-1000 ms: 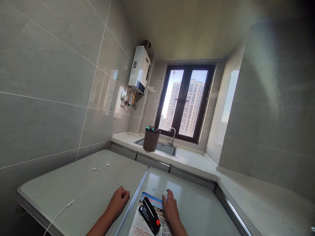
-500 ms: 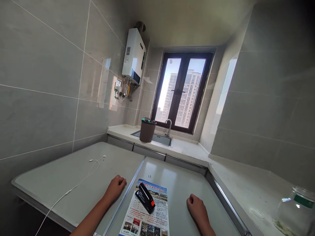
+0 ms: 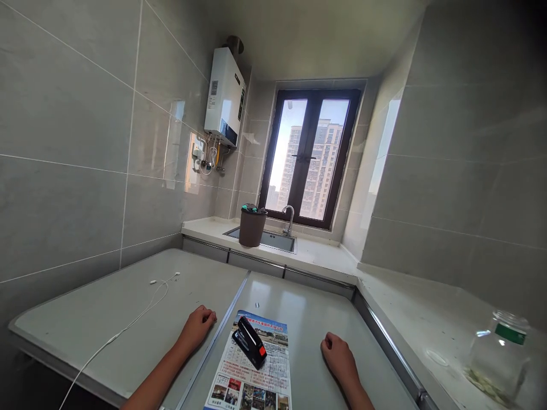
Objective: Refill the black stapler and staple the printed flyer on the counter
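Observation:
A black stapler (image 3: 250, 343) with a red end lies aslant on a printed leaflet (image 3: 260, 373), which has photos along its lower part. To the left of the leaflet my left hand (image 3: 200, 327) rests on the table in a loose fist, just left of the metal seam. On the other side my right hand (image 3: 337, 354) also lies curled on the tabletop, apart from the paper. No object shows in either hand. Two small staple-like bits (image 3: 257, 305) sit beyond the leaflet's top edge.
A white cable (image 3: 128, 327) runs across the left of the table (image 3: 98, 302). Behind stand a brown bin (image 3: 252, 229), a sink (image 3: 277, 241) and a faucet (image 3: 289, 219). On the right counter is a glass jar (image 3: 498, 359) with a green label. A water heater (image 3: 224, 97) hangs on the wall.
The view has shifted slightly, so the scene sits a little further left and more of the jar shows. Both hands, the stapler and the leaflet stay in place.

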`<action>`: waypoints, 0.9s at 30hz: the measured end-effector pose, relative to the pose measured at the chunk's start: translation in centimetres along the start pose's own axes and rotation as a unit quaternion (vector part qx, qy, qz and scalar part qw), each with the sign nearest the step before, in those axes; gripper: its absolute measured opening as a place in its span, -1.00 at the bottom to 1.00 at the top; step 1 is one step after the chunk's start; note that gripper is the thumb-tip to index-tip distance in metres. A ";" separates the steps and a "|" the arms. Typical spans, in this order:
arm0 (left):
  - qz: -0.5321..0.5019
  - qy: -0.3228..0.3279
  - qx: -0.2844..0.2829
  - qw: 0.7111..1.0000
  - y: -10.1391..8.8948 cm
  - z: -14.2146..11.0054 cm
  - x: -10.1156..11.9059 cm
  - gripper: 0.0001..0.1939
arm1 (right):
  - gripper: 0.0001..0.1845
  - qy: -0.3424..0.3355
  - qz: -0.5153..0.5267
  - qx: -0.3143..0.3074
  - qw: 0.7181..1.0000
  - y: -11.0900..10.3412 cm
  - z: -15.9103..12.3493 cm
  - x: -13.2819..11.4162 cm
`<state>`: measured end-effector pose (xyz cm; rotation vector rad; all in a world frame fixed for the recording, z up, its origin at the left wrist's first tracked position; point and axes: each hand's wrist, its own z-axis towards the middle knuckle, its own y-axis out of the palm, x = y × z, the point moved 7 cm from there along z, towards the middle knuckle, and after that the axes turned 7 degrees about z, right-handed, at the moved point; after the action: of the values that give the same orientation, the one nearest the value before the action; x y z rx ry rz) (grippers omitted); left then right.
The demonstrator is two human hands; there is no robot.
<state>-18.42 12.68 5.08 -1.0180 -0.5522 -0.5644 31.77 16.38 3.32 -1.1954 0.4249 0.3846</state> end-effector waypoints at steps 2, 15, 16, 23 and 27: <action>-0.001 0.000 0.001 1.000 0.0 0.0 0.0 -0.51 | -0.76 -0.001 0.002 0.002 1.000 0.1 0.0 0.0; -0.046 0.040 -0.021 0.998 0.7 0.1 3.5 -0.72 | -0.71 -0.091 0.098 -0.008 0.991 -0.2 -1.0 -6.5; -0.067 0.044 -0.045 0.996 1.3 0.1 4.5 -0.75 | -0.70 -0.114 0.115 -0.024 0.987 0.2 -1.4 -8.3; -0.095 0.055 -0.118 0.987 6.0 -1.9 6.9 -0.43 | -0.73 -0.206 0.245 -0.150 0.935 3.8 -6.4 -19.7; -0.062 0.090 -0.128 0.986 7.2 -3.0 5.9 -0.28 | -0.55 -0.200 0.228 -0.166 0.938 5.6 -8.3 -21.3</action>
<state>-8.77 11.88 3.22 -1.1657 -0.3905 -0.8457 9.74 8.97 7.09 -1.2996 0.2831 1.1168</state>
